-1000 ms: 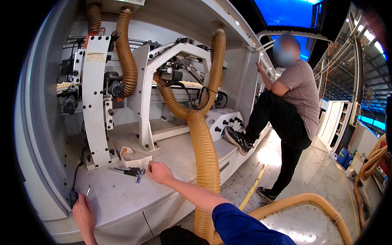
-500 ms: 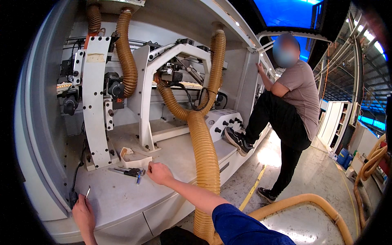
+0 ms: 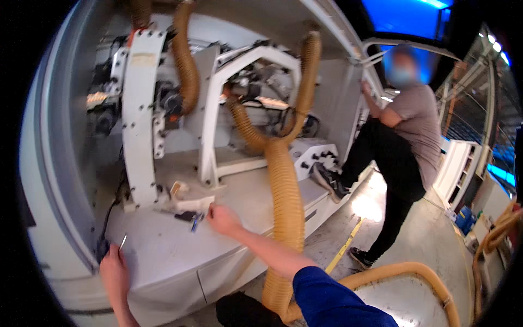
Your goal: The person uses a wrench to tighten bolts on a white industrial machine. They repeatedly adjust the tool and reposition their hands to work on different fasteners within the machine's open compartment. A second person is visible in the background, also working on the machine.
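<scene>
Near the front left of the machine's pale grey ledge (image 3: 163,256), my left hand (image 3: 114,272) is closed on a thin metal rod (image 3: 123,240) that points up from the fingers. The kind of tool cannot be made out. My right hand (image 3: 223,219) reaches in with its fingers curled, close beside a white open box (image 3: 193,204). Whatever those fingers hold, if anything, is hidden. Just left of that hand lies a dark bundle of small tools (image 3: 188,216) with a blue part, in front of the box. The picture is blurred.
A ribbed yellow-brown hose (image 3: 286,201) runs down between my right arm and the machine, and another hose (image 3: 403,268) curves over the floor. White upright frames (image 3: 143,120) stand behind the ledge. At right a person (image 3: 408,125) rests one foot on the machine's edge.
The whole view has shifted, so the machine appears farther right and a little higher. My right hand remains by the white box, and my left still grips the metal rod.
</scene>
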Demonstrator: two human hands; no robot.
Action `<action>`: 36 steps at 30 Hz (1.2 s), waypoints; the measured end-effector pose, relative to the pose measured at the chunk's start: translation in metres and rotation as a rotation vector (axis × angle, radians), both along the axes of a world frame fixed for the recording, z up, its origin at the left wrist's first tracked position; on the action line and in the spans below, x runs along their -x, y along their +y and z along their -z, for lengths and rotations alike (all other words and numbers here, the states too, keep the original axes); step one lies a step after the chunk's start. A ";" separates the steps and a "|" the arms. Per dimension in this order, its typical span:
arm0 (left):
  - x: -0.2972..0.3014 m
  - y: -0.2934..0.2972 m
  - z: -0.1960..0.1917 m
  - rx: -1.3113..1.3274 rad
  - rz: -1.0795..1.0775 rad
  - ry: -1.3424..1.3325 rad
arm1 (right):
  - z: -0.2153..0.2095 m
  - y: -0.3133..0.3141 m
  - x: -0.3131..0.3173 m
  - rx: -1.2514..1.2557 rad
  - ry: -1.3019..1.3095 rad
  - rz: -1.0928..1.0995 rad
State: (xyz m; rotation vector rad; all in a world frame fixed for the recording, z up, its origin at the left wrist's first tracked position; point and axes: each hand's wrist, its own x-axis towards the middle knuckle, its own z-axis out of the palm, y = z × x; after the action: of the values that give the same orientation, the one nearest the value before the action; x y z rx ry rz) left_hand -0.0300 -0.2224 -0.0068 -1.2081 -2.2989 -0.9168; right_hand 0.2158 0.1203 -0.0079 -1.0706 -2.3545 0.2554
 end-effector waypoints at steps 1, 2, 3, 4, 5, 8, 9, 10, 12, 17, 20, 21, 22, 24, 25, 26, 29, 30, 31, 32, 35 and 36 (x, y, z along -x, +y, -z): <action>-0.002 0.001 0.001 0.016 -0.005 0.000 | 0.010 0.006 0.000 0.017 -0.032 0.027; -0.003 0.004 0.003 0.042 -0.010 -0.036 | 0.017 0.011 -0.002 0.054 -0.044 0.013; -0.005 0.014 0.007 0.059 -0.017 -0.075 | 0.028 0.023 -0.008 0.037 -0.073 0.049; -0.006 0.013 0.008 0.064 0.000 -0.064 | 0.023 0.017 -0.010 0.013 -0.096 0.072; -0.011 0.017 0.005 0.037 0.012 -0.033 | 0.023 0.018 -0.018 -0.036 -0.072 0.045; -0.015 0.006 -0.005 0.035 0.026 0.023 | 0.009 0.009 -0.019 -0.031 -0.041 0.017; -0.014 0.000 -0.007 0.040 0.020 0.019 | 0.007 0.005 -0.014 -0.044 -0.036 -0.006; -0.014 -0.005 -0.008 0.047 0.022 0.013 | 0.006 0.000 -0.011 -0.057 -0.033 -0.022; -0.015 0.000 -0.009 0.051 0.052 -0.002 | 0.004 0.003 -0.015 -0.068 -0.051 -0.016; -0.011 0.009 -0.006 0.050 0.109 0.003 | 0.000 0.002 -0.021 -0.021 -0.063 0.041; -0.015 0.013 -0.012 0.013 0.130 0.025 | 0.008 0.020 -0.020 0.000 -0.114 0.049; -0.015 0.005 -0.013 -0.005 0.096 0.028 | 0.004 0.013 -0.014 0.037 -0.061 -0.017; -0.013 -0.002 -0.012 -0.018 0.050 0.028 | 0.005 0.007 -0.003 0.002 -0.037 -0.040; -0.006 -0.003 -0.001 -0.031 0.010 0.013 | 0.005 0.001 0.001 -0.016 -0.019 -0.063; -0.005 0.002 0.001 -0.015 0.016 0.002 | 0.000 -0.002 -0.002 -0.008 -0.015 -0.062; -0.008 0.008 0.002 0.005 0.027 -0.007 | -0.001 -0.003 -0.010 0.004 -0.010 -0.055; -0.013 0.016 0.005 -0.008 0.044 0.018 | 0.001 0.002 -0.021 -0.016 -0.030 0.006; -0.013 0.016 0.006 -0.022 0.047 0.037 | 0.000 0.002 -0.022 -0.018 -0.025 0.004; -0.012 0.016 0.006 -0.024 0.058 0.031 | 0.000 0.002 -0.022 -0.020 -0.019 -0.001; -0.010 0.013 0.006 -0.019 0.065 0.025 | 0.001 0.001 -0.021 -0.016 -0.015 -0.010; -0.009 0.009 0.006 -0.017 0.064 0.009 | 0.001 -0.001 -0.017 0.004 -0.016 -0.010; -0.009 0.008 0.005 -0.020 0.060 0.005 | 0.000 -0.001 -0.017 0.004 -0.019 -0.014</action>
State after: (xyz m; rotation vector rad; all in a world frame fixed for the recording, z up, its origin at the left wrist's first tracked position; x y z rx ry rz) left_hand -0.0206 -0.2142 -0.0116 -1.2765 -2.2553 -0.9538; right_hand 0.2324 0.1189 -0.0080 -1.0631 -2.3797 0.2558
